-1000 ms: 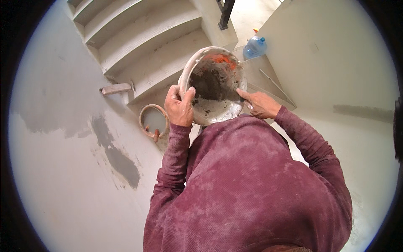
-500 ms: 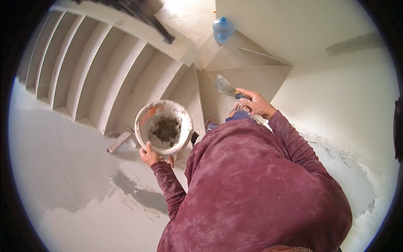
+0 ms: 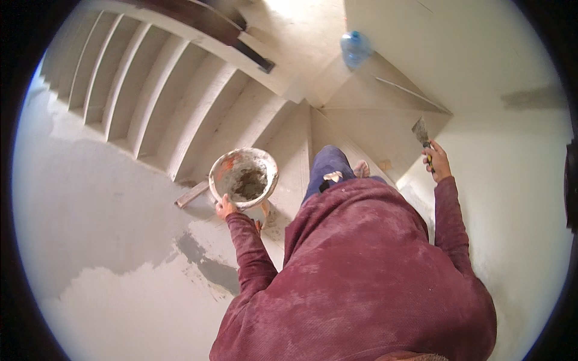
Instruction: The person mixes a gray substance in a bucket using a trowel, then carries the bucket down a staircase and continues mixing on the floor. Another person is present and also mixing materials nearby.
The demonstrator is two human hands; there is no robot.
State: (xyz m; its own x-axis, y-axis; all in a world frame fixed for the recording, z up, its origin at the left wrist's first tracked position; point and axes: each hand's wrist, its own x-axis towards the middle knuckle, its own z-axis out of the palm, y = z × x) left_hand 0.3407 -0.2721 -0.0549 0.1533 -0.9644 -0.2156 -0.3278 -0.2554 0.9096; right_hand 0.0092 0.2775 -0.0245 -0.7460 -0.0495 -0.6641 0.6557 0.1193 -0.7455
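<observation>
At the left, my left hand (image 3: 226,207) grips the near rim of a round bucket (image 3: 273,174), its inside crusted with grey. Wet-looking grey plaster (image 3: 250,185) lies in the bottom, and an orange patch shows on the inner wall. Out to the right, my right hand (image 3: 439,161) is closed round the dark and yellow handle of a putty knife (image 3: 421,129). The blade points up and away from me, smeared with grey. My right hand is held near the pale right wall, well apart from the bucket.
Curved stairs (image 3: 180,102) run along the upper left, with a dark railing (image 3: 256,55) above. A blue water jug (image 3: 356,48) stands on the far steps. A wooden piece (image 3: 191,195) lies beside the bucket. Grey damp patches mark the left wall (image 3: 120,240).
My right hand has swung out to the right with the putty knife, away from my body. One knee has come forward. The view has shifted; my left hand still holds the bucket.
</observation>
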